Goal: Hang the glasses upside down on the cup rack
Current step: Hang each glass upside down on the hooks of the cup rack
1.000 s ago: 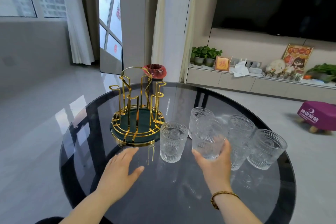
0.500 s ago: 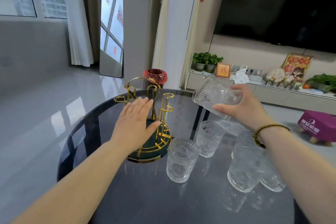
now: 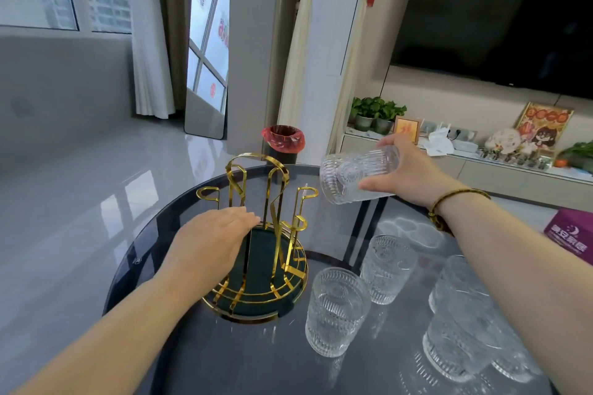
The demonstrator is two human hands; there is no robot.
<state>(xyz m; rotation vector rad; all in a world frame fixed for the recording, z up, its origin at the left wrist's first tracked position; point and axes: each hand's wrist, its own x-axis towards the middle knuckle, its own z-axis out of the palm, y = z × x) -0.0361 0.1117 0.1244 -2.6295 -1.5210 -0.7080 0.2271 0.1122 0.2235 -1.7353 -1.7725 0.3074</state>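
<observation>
Right hand point(image 3: 412, 175): fingers clamped on tilted glass point(image 3: 357, 177), above worktop point(image 3: 199, 359).
Left hand point(image 3: 210, 242): fingers together, flat against cup rack point(image 3: 266, 253).

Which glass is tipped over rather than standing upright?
The glass in the right hand: that held glass lies sideways in the air beside the rack. The others stand upright on the table.

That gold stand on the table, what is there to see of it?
The cup rack looks like shiny gold metal: a tall arched handle in the middle with hooked prongs rising around it, on a round base with a dark green tray and gold rim. It stands upright on the dark glass table. No glass hangs on it yet. The left hand rests against its near left side; the glass in the right hand is tilted just to its right, not touching.
</observation>
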